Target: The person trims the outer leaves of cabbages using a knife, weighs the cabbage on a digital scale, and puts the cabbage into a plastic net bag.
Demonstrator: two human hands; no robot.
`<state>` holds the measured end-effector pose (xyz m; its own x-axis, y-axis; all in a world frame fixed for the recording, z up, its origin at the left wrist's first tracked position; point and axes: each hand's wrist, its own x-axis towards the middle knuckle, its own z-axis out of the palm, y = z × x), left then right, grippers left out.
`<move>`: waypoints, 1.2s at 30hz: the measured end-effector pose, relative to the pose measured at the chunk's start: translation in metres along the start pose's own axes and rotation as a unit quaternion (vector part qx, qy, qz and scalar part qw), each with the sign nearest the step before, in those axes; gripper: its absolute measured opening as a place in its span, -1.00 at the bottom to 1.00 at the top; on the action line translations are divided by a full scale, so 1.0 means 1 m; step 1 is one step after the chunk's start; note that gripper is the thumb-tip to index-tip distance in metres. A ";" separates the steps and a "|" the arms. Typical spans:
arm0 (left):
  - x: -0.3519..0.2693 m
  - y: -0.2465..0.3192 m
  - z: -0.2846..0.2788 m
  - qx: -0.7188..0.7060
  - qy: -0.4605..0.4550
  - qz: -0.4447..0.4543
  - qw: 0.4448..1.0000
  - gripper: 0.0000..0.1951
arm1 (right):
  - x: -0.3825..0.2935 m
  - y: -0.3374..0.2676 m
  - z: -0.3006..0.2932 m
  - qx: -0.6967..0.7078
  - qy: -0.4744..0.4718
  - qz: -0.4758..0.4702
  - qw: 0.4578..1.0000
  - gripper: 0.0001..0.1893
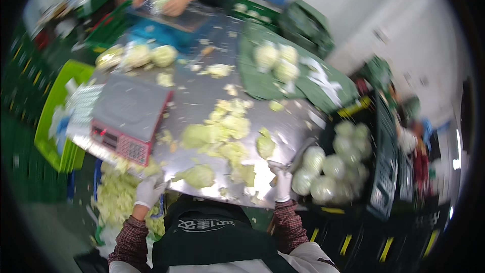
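My left hand (150, 189), in a white glove, is at the table's near left edge, above a blue-rimmed crate of cabbage leaves (117, 193); blur hides whether it holds anything. My gloved right hand (281, 182) is shut on the handle of a knife (301, 153), whose blade points away beside the wrapped cabbages. Between my hands, loose cabbage leaves (231, 121) lie on the metal table (189, 106). A single leaf (265, 144) lies just beyond my right hand. Another flat leaf (199, 176) is near the front edge.
A red-edged scale (129, 106) stands at the left, by a lime-green bin (57, 121). At the right, a black crate (382, 159) holds wrapped cabbages (333, 167). More cabbages (280, 60) rest on green sacking. Across the table, a co-worker's hands (176, 4) hold a cabbage in film.
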<state>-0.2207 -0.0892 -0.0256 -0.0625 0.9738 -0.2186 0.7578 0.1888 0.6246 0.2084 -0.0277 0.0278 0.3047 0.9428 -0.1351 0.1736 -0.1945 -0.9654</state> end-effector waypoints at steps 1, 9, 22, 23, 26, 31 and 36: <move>0.024 0.049 0.006 -0.064 0.002 0.054 0.996 -0.51 | -0.010 0.009 -0.007 0.021 0.014 -0.020 0.999 -0.71; 0.096 0.299 0.202 -0.313 -0.396 0.234 0.831 -0.17 | -0.110 0.033 -0.050 -0.015 0.165 -0.026 0.986 -0.80; 0.120 0.411 0.348 -0.348 -0.497 0.021 0.795 -0.30 | -0.095 0.020 -0.102 0.055 0.299 -0.019 0.953 -0.78; 0.124 0.408 0.333 -0.346 -0.489 0.024 0.801 -0.30 | -0.075 0.028 -0.104 0.034 0.305 -0.088 0.948 -0.78; 0.155 0.387 0.272 -0.369 -0.563 -0.046 0.738 -0.49 | -0.034 0.052 -0.117 0.126 0.300 -0.017 0.945 -0.74; 0.208 0.326 0.159 -0.273 -0.504 0.099 0.814 -0.34 | 0.036 0.124 -0.109 0.055 0.203 0.028 0.977 -0.79; 0.206 0.308 0.079 0.250 -0.235 0.283 0.896 0.07 | 0.053 0.023 -0.049 -0.094 0.117 -0.079 0.985 -0.71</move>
<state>0.0507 0.1598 0.0623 0.6156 0.7122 -0.3373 0.7845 -0.5134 0.3476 0.2741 0.0046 0.0090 0.4646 0.8809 0.0901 0.4001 -0.1180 -0.9088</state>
